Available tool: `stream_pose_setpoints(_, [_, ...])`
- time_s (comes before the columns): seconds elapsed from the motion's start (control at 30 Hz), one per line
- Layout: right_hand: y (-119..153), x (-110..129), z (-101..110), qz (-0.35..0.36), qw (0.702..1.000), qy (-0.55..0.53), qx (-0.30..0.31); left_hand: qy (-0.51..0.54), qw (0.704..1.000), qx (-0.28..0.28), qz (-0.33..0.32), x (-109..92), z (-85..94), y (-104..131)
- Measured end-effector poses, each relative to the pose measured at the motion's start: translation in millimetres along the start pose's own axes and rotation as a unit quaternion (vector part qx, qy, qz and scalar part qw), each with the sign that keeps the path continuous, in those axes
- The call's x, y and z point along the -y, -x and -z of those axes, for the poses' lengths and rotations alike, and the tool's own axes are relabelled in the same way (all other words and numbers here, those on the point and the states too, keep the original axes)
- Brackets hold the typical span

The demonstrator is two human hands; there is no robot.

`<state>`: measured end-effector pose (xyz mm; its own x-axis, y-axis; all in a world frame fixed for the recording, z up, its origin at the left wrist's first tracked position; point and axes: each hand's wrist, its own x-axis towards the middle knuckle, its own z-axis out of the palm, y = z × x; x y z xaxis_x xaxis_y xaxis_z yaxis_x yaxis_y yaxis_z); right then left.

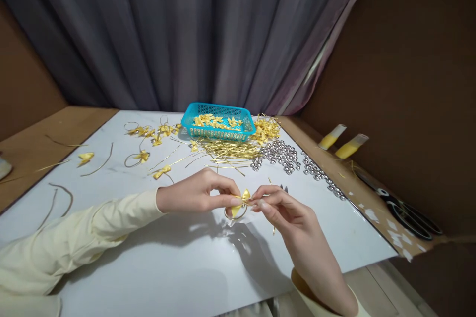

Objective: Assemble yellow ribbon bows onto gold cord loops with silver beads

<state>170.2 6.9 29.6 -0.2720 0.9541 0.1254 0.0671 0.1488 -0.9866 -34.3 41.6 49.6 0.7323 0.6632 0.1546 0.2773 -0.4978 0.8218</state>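
A small yellow ribbon bow [246, 194] with a thin ring [243, 215] hanging beneath it is held above the white board. My left hand [201, 194] pinches the bow's left side between thumb and fingers. From the right, the fingertips of my right hand [288, 213] are closed at the bow's middle; they seem to grip a thin gold tie there, though the fingers mostly hide it. Beyond my hands lies a pile of gold twist ties [232, 150], beside a heap of small silver metal rings [280, 154].
At the back stands a blue plastic basket [219, 133] containing yellow bows. More yellow bows [163, 130] with ties lie to its left, and a yellow heap [268, 129] to its right. Black-handled scissors [407, 215], paper scraps [372, 214] and two yellow-filled tubes [351, 147] occupy the right side.
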Motion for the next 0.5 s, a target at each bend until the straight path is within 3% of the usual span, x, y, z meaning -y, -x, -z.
stream_pose_setpoints(0.23, [-5, -2, 2, -0.108, 0.977, -0.184, 0.021, -0.051, 0.999, -0.013, -0.002, 1, -2.3, 0])
stream_pose_setpoints(0.5, [-2, -3, 12, -0.129, 0.971, -0.159, 0.123, -0.068, 0.998, -0.007, 0.008, 0, -1.9, -1])
